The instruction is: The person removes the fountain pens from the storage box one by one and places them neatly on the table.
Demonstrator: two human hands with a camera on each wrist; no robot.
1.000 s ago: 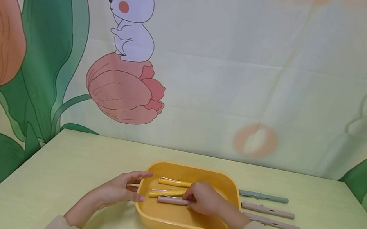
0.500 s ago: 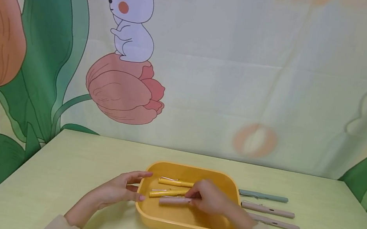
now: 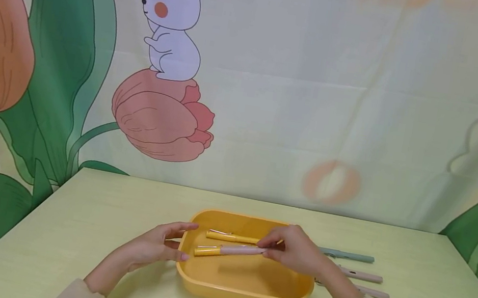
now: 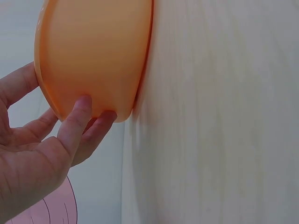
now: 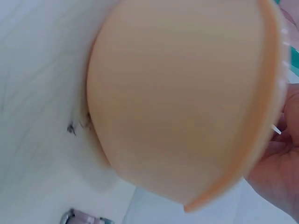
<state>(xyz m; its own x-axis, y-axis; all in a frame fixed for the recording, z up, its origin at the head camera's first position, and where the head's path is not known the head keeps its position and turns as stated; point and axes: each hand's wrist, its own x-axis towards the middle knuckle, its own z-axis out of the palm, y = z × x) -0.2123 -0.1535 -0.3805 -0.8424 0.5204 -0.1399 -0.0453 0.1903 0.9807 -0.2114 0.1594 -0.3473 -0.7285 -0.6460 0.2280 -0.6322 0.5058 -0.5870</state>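
A yellow plastic basin [image 3: 240, 297] stands on the table. My left hand [image 3: 160, 243] grips its left end, fingers over the rim; the left wrist view shows the thumb and fingertips against the basin's outer wall [image 4: 98, 56]. My right hand [image 3: 295, 250] pinches a pale pink pen [image 3: 242, 250] by its right end, raised inside the basin. Below it, a yellow pen [image 3: 207, 251] is partly covered by the pink one. Another yellow pen [image 3: 232, 237] lies farther back. In the right wrist view, the basin wall hides most of my right hand [image 5: 275, 172].
Right of the basin, a grey-green pen [image 3: 350, 256] and two pale pink pens, a farther one [image 3: 361, 275] and a nearer one [image 3: 372, 293], lie in a row, partly behind my right forearm. A printed cloth [image 3: 274, 97] hangs behind the table.
My right hand has lifted the pink pen off the basin floor and moved up and to the right with it. The left hand has stayed at the basin's left end.
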